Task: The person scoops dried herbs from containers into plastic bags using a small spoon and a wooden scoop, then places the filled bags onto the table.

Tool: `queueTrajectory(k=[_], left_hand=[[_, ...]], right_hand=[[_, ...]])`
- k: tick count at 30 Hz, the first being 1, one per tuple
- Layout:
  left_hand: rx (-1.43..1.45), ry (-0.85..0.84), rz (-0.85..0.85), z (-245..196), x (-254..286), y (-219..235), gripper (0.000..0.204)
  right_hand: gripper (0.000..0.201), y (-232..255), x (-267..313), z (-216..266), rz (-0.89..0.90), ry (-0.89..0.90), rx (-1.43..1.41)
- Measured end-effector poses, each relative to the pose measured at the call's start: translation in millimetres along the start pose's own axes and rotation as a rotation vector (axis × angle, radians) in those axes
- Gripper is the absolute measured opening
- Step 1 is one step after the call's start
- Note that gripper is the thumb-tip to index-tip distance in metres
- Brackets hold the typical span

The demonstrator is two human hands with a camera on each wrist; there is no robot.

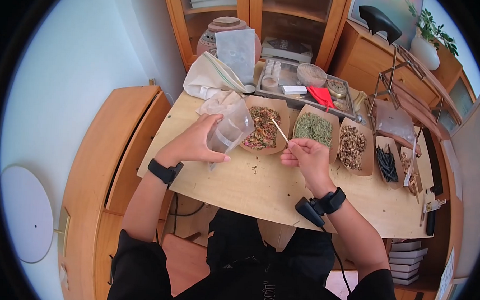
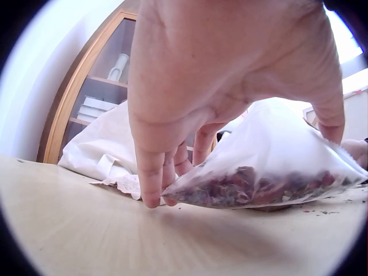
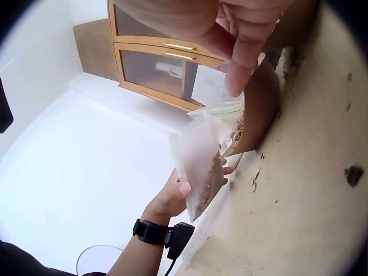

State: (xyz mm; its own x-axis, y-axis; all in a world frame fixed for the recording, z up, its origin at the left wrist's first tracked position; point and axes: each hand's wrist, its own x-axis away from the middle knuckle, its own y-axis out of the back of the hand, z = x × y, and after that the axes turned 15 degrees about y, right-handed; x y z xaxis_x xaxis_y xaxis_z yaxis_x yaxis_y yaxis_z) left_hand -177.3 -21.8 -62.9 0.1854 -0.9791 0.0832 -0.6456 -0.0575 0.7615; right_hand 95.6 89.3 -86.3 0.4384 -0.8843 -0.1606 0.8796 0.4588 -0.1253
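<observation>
1. The left grip [image 1: 198,140] holds the clear bag [image 1: 231,129], just left of the flower tray [image 1: 284,110].
2. The right grip [image 1: 309,160] pinches a thin stick [image 1: 279,129]; its tip looks to be over the flower tray.
3. Best keep the bag close to the flower tray, so fewer flower bits [image 1: 262,132] spill.
4. Fingers [image 1: 291,156] hide the stick's other end, and the bag's mouth is hard to see.

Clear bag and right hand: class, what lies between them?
In the head view, mixed dried bits in a paper tray, the pale stick overlapping them.
</observation>
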Motion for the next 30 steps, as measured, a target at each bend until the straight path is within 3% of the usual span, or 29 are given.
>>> queueTrajectory(k=[7, 11, 13, 14, 16, 17, 19, 30], left_hand=[[-0.005, -0.008, 0.002, -0.8, -2.9, -2.0, 0.103], [-0.012, -0.009, 0.019, -4.3, -6.0, -3.3, 0.103], [0.019, -0.025, 0.007, -3.2, -6.8, -4.3, 0.103], [0.02, -0.024, 0.005, -3.6, -6.4, -3.1, 0.103], [0.003, -0.004, 0.008, -3.6, -2.9, -0.6, 0.103], [0.005, -0.001, 0.006, -1.4, -2.0, -0.7, 0.103], [-0.003, -0.011, -0.007, 3.3, -2.2, -0.6, 0.103], [0.005, 0.018, 0.001, 3.5, 0.0, 1.8, 0.103]], right_hand=[[0.015, -5.3, 13.2, 33.7, 0.063, 0.134, 0.025], [0.01, -15.5, 23.4, 38.0, 0.215, 0.317, 0.245], [0.009, -16.4, 24.6, 39.4, 0.231, 0.653, 0.579], [0.009, -16.1, 23.8, 41.1, 0.234, 0.654, 0.58], [0.009, -12.8, 22.1, 44.9, 0.06, 0.426, 0.388], [0.009, -8.8, 20.0, 46.9, 0.065, 0.425, 0.388], [0.01, 0.1, 13.7, 50.2, 0.109, 0.16, 0.41], [0.011, 2.3, -1.9, 9.6, 0.184, -0.028, 0.2]])
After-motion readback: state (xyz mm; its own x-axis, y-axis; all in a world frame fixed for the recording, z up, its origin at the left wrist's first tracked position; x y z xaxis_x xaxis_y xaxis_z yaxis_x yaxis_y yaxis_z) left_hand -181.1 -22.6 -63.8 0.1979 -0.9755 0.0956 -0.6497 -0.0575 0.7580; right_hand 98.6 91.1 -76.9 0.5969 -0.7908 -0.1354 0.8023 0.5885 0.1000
